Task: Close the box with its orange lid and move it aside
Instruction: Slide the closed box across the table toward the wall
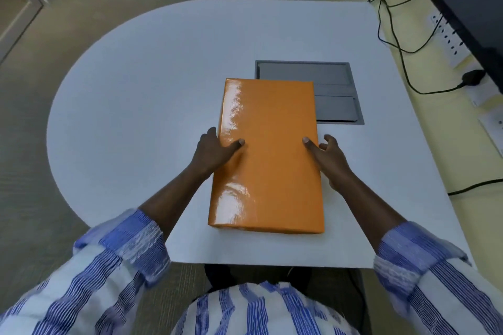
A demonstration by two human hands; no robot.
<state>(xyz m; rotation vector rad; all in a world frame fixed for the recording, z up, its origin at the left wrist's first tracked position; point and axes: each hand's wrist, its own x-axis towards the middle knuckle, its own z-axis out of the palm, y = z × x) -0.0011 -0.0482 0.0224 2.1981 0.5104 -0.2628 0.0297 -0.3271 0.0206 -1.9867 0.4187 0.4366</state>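
Observation:
A long box with a glossy orange lid [268,155] lies on the white table [141,95], lengthwise away from me; the lid covers the box fully. My left hand [215,151] grips the box's left side, thumb on top of the lid and fingers down the edge. My right hand [328,156] holds the right side the same way, thumb on the lid, fingers curled beside the edge. The box body under the lid is hidden.
A grey recessed cable hatch [337,95] sits in the table just behind and right of the box. Black cables [394,43], wall sockets and a dark monitor [468,3] lie to the right. The table's rounded edge curves on the left.

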